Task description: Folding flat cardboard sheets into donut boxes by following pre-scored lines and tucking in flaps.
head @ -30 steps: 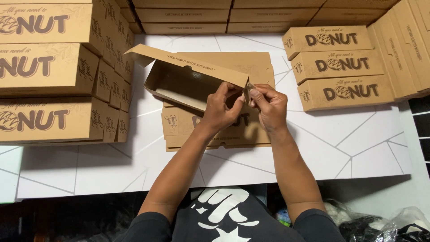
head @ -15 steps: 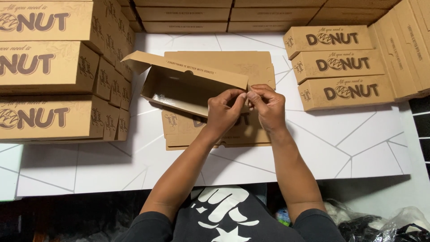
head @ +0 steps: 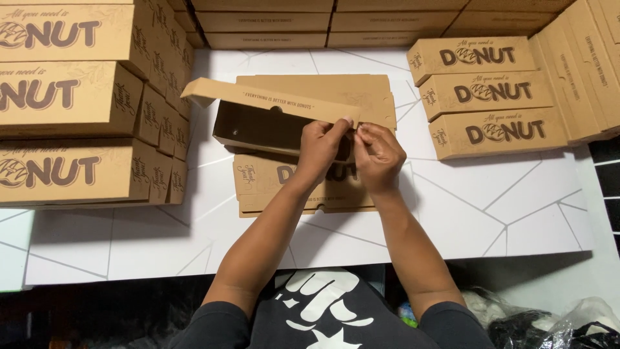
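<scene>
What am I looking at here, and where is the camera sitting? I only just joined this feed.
There is no machine: a person works with two bare hands, and the one camera is worn on their head, looking down. The left hand and right hand meet at the right end of a half-folded brown cardboard box, pinching its long top flap; its dark inside still shows. Under it lies a stack of flat unfolded brown cardboard blanks on a white table with thin grey lines. Finished brown cardboard boxes stand stacked at the left, in a smaller pile at the right, and along the back. The person's dark shirt with a white print fills the bottom edge.
</scene>
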